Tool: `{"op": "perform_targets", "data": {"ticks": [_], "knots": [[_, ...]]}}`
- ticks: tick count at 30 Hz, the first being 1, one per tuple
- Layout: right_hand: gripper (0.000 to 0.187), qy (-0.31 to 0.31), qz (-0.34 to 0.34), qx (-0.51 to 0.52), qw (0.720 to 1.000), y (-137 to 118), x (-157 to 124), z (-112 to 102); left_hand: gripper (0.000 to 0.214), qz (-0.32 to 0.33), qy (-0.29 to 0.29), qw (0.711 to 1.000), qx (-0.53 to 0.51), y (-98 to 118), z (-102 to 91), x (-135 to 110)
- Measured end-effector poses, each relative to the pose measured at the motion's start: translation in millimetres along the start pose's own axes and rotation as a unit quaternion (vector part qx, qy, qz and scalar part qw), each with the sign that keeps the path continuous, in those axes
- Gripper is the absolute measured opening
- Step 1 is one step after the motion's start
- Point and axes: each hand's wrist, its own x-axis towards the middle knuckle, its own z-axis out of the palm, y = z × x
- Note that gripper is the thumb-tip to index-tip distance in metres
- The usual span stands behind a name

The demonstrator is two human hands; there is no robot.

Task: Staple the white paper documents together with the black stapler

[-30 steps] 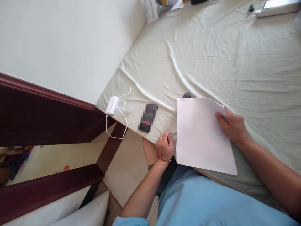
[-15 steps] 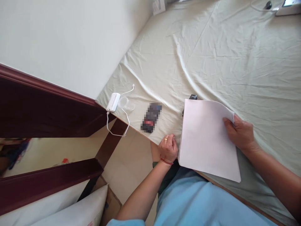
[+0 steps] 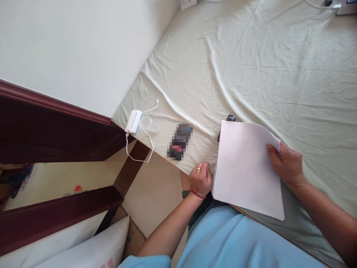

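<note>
A stack of white paper sheets (image 3: 248, 171) lies at the near edge of the cloth-covered surface, its top face blank. My right hand (image 3: 287, 163) grips the stack's right edge, thumb on top and fingers underneath out of sight; the upper right corner bends upward. Just left of the stack, my left hand (image 3: 200, 178) rests as a loose fist on the surface's edge, with nothing visible in it. It wears a ring and a red wrist cord. Behind the stack's upper left corner a black object (image 3: 230, 118) shows, mostly covered by the paper.
A blurred-out dark rectangular object (image 3: 180, 142) lies left of the paper. Farther left are a white power bank (image 3: 133, 121) with a cable and a clear plastic container (image 3: 149, 124). Dark red wooden furniture (image 3: 55, 130) borders the left side. Wrinkled pale green cloth (image 3: 264, 67) covers the surface.
The view has shifted slightly, so the scene sits a little lower. Both hands keep the same pose, and the right one still grips the paper.
</note>
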Motion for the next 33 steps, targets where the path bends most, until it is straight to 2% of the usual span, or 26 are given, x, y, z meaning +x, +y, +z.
{"op": "perform_targets", "data": {"ticks": [6,11,14,17,19,22,23,25,27,29,31,33], "knots": [[0.029,-0.012,0.018,0.0,1.0,0.2,0.3,0.3,0.019,-0.002,-0.012,1.0,0.0,-0.2,-0.1,-1.2],[0.025,-0.073,0.084,0.019,0.994,-3.6,7.4,-4.5,0.018,-0.022,-0.017,1.0,-0.006,0.8,0.9,-0.5],[0.031,-0.117,0.131,0.07,0.982,-6.7,9.9,-17.2,0.017,-0.061,-0.045,0.996,-0.036,0.7,-1.4,0.7],[0.036,-0.111,0.162,0.105,0.975,-6.8,7.0,-38.2,0.016,-0.121,-0.093,0.983,-0.101,1.0,-9.3,7.1],[0.037,-0.096,0.168,0.105,0.976,-4.5,2.6,-54.0,0.017,-0.146,-0.1,0.974,-0.139,2.8,-15.3,18.7],[0.037,-0.08,0.188,0.092,0.975,1.5,-6.6,-74.8,0.02,-0.13,-0.058,0.981,-0.129,9.8,-16.9,50.7],[0.037,-0.076,0.197,0.088,0.974,3.7,-10.1,-80.2,0.03,-0.122,-0.051,0.983,-0.128,13.3,-14.2,64.1],[0.037,-0.07,0.207,0.083,0.972,8.0,-17.7,-88.4,0.064,-0.122,-0.053,0.985,-0.112,21.4,-4.2,91.6],[0.037,-0.066,0.213,0.081,0.971,11.6,-25.7,-94.2,0.093,-0.126,-0.086,0.984,-0.087,30.0,9.6,114.9],[0.038,-0.06,0.22,0.08,0.97,14.5,-33.6,-98.7,0.107,-0.122,-0.136,0.981,-0.065,38.2,23.9,130.7],[0.038,-0.051,0.228,0.08,0.969,16.6,-40.9,-102.5,0.101,-0.102,-0.173,0.978,-0.052,45.9,35.6,139.3],[0.04,-0.043,0.235,0.085,0.967,17.9,-47.0,-105.3,0.085,-0.109,-0.19,0.974,-0.056,53.3,43.2,143.7]]}}
